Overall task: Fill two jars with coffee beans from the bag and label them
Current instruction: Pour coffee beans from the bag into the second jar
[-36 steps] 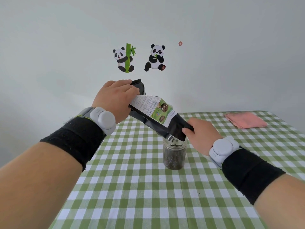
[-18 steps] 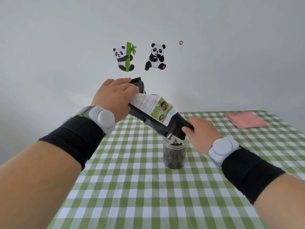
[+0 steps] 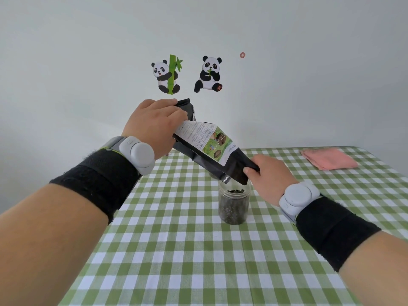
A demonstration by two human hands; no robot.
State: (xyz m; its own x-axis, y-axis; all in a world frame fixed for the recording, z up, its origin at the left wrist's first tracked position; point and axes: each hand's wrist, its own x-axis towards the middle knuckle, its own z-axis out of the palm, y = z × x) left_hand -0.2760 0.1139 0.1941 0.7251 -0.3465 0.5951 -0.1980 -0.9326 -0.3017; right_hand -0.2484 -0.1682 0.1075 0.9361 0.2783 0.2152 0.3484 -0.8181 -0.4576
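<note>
A black coffee bag (image 3: 207,149) with a white and green label hangs tilted over the table, its open mouth pointing down. My left hand (image 3: 154,127) grips the raised bottom end of the bag. My right hand (image 3: 268,175) pinches the lower corner by the mouth. Directly under the mouth stands a clear jar (image 3: 234,205), uncapped and filled almost to the rim with dark coffee beans. Behind the bag, part of a second jar (image 3: 212,175) shows; its contents are hidden.
The table carries a green and white checked cloth (image 3: 176,250). A folded pink cloth (image 3: 329,159) lies at the far right. Panda stickers (image 3: 187,75) are on the white wall behind the table.
The bag's mouth has lifted a little off the jar's rim, and the beans in the jar stand higher than a second ago. Both hands keep their grip.
</note>
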